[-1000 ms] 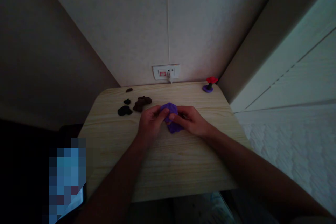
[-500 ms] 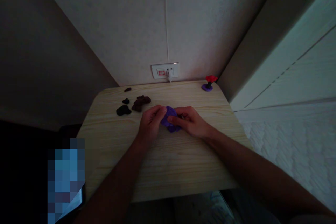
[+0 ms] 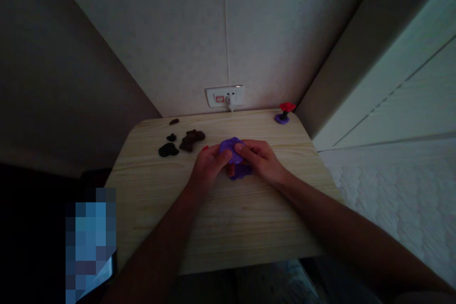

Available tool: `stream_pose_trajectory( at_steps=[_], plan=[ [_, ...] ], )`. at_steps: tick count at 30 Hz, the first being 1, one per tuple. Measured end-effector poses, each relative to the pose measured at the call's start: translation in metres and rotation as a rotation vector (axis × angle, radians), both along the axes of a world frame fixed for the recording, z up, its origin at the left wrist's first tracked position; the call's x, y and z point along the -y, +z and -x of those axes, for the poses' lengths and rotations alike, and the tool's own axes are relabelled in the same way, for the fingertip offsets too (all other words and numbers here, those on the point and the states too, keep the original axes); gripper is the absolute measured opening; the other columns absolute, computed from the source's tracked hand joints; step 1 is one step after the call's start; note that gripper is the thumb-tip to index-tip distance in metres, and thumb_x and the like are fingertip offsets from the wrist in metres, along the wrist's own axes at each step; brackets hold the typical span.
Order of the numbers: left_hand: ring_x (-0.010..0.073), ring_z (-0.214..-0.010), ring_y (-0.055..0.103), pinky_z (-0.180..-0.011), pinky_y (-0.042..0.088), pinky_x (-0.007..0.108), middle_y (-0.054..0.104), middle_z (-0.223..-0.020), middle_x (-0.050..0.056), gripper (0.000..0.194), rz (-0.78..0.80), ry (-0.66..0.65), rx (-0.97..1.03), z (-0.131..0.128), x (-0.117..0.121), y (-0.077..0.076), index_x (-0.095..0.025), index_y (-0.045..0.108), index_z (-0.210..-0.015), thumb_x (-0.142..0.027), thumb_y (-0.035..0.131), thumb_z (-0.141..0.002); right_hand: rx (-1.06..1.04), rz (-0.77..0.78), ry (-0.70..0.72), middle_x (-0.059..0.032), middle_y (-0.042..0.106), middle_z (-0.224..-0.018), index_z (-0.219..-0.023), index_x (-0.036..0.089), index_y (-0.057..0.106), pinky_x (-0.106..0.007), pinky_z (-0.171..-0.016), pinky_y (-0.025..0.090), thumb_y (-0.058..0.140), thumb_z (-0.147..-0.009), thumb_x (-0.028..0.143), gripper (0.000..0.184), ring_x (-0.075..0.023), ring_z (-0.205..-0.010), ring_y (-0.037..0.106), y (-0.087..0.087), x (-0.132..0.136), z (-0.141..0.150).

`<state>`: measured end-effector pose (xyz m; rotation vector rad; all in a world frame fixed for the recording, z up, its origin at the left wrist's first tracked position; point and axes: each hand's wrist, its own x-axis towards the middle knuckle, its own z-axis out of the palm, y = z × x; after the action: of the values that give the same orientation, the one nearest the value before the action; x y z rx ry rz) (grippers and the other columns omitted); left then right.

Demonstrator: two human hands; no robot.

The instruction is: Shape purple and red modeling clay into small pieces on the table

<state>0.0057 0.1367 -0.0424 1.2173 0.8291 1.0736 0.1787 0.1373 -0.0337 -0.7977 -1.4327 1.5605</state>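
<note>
Between my two hands is a flattened lump of purple modelling clay (image 3: 231,148). My left hand (image 3: 210,166) pinches its left side, thumb on top. My right hand (image 3: 259,157) grips the right side, its thumb pressing the upper face. Below the held clay, a second purple clay piece (image 3: 242,172) lies on the table, partly covered by my fingers. A bit of red (image 3: 205,148) shows just beyond my left hand; most of it is hidden.
Brown clay lumps (image 3: 192,139) and black clay pieces (image 3: 168,149) lie at the table's (image 3: 221,228) left. At the back right stands a small clay flower (image 3: 287,107) on a purple base. Behind is a wall socket (image 3: 224,96) with a plug.
The purple clay has been turned and now shows a broader, flatter face toward me. My left thumb has shifted onto its lower edge. Red is now visible beyond my left hand.
</note>
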Motion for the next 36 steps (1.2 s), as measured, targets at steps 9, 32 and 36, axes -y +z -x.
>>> stream_pose_trajectory(
  at_steps=[9,32,36],
  plan=[
    [0.0128,-0.054,0.060,-0.056,0.051,0.026,0.065,-0.057,0.001,0.034,-0.085,-0.020,-0.154,-0.002,0.002,0.015,-0.016,0.069,-0.069,-0.046,0.077,-0.083,-0.081,0.139,-0.121,-0.0015,0.066,-0.054,-0.065,0.016,0.066,-0.025,-0.048,0.037,0.068,-0.089,0.054,0.045,-0.0119,-0.048,0.054,-0.006,-0.010,-0.001],
    [0.0115,-0.058,0.048,-0.052,0.041,0.026,0.051,-0.065,-0.001,0.035,0.035,0.163,0.073,-0.001,-0.002,-0.003,-0.018,0.063,-0.066,-0.045,0.072,-0.086,0.032,0.039,0.009,0.0016,0.061,-0.069,-0.085,0.018,0.062,-0.023,-0.057,0.047,0.072,-0.087,0.060,0.044,-0.0123,-0.063,0.058,0.001,-0.002,0.001],
    [0.0117,-0.059,0.046,-0.054,0.037,0.026,0.050,-0.064,-0.001,0.036,-0.035,0.152,0.001,0.001,-0.001,-0.002,-0.018,0.062,-0.065,-0.045,0.070,-0.088,0.024,0.041,0.002,0.0028,0.057,-0.068,-0.082,0.018,0.062,-0.023,-0.055,0.042,0.070,-0.088,0.061,0.044,-0.0106,-0.060,0.052,0.003,-0.002,0.001]
  ],
)
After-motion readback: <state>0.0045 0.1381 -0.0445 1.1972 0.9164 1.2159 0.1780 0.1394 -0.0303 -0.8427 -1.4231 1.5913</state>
